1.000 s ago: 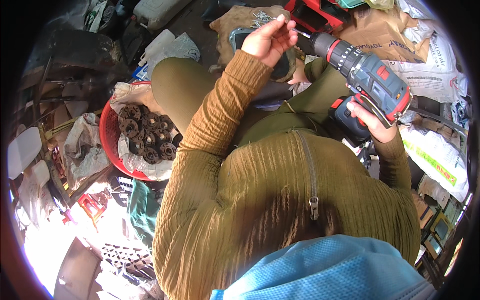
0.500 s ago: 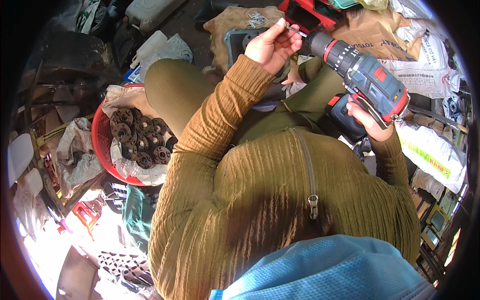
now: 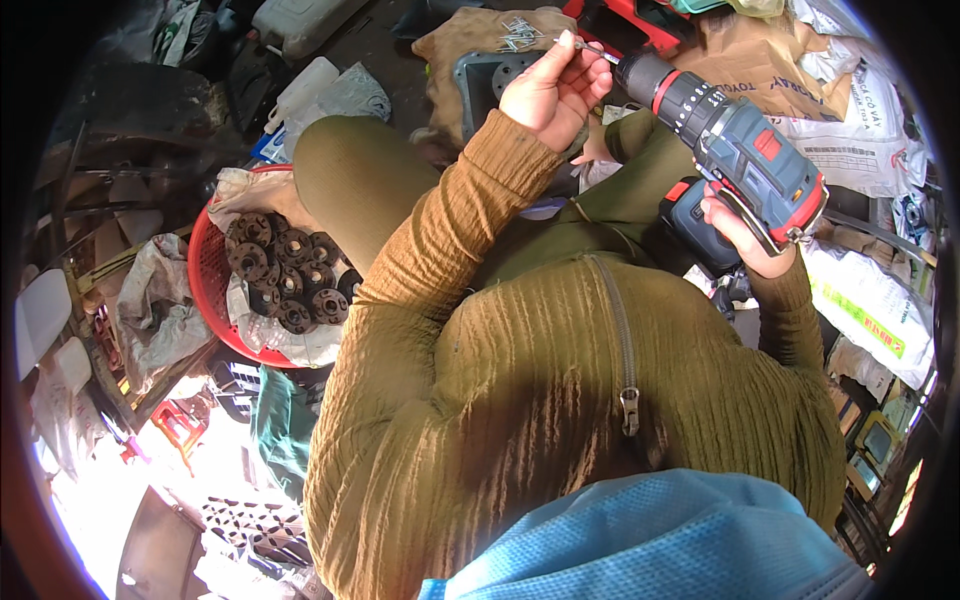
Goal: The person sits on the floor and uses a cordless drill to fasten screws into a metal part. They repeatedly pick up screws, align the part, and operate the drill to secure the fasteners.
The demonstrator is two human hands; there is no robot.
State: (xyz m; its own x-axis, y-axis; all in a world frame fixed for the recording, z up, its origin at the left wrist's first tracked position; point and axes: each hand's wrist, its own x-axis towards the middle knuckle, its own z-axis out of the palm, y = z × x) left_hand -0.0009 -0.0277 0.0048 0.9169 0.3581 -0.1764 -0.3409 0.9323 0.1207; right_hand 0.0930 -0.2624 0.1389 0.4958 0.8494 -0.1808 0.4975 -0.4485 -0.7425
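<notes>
My right hand (image 3: 745, 235) is wrapped round the handle of a blue-grey and red cordless drill (image 3: 758, 150), whose chuck points up and to the left. A thin bit (image 3: 608, 57) sticks out of the chuck. At its tip, my left hand (image 3: 548, 98) pinches a small screw (image 3: 580, 44) between thumb and fingers, partly covered by them. Just beyond that hand, several loose silvery screws (image 3: 520, 33) lie on a tan cloth (image 3: 440, 50). A grey metal tray (image 3: 470, 90) holding a dark round flange (image 3: 512, 75) is partly behind the left hand.
On the left stands a red plastic basket (image 3: 205, 285) with several dark round flanges (image 3: 290, 275) in it. A brown paper sack (image 3: 750, 65) and white printed sacks (image 3: 860, 310) lie to the right. Near the bent knees are a white jug (image 3: 300, 90) and clear plastic (image 3: 350, 100).
Both hands and the drill have shifted slightly right in the picture, and the drill slightly down. My left fingers still pinch at the bit's tip, and my right grip is unchanged.
</notes>
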